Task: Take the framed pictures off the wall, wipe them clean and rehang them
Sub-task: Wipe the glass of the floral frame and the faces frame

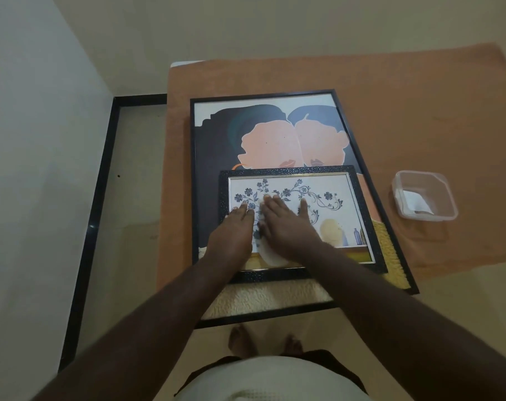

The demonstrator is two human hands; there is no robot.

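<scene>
Orange-clothed table (pixel 419 111) by cream wall; flat-fingered left grip (pixel 234 230), right grip (pixel 286 224) on cloth (pixel 270 256).

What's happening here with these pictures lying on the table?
A person is cleaning framed pictures. A small floral picture lies on top of a large framed portrait, both flat on an orange-covered table. The right hand presses a white wipe flat against the floral picture's glass, while the left hand rests flat beside it, steadying the frame. A clear plastic container sits to the right. Neither picture is back on the wall yet.
</scene>
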